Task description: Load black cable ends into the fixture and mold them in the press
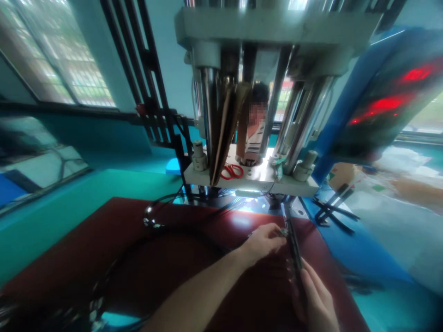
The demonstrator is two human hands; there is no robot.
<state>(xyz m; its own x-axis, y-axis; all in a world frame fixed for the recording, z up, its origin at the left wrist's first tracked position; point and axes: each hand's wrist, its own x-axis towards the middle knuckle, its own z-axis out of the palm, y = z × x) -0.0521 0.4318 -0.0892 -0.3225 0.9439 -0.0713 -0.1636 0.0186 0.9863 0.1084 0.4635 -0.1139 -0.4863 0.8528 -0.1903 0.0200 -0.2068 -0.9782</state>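
Over the dark red counter (pixel 117 216), the bar (pixel 293 244) points its far end at the press (pixel 249 183). The right hand (pixel 318 295) has its fingers wrapped round the near end; the left hand (pixel 266 240) seems to pinch a blurred metallic piece (pixel 284 232) beside it. It looks like close two-handed work, calling for a steady bar. The counter's right edge runs nearby; there's more room leftward, short of the looping black cables (pixel 187 227).

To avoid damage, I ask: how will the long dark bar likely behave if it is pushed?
The long dark bar is probably stiff, since it looks straight. Being narrow, it may twist or tip when pushed off-centre.
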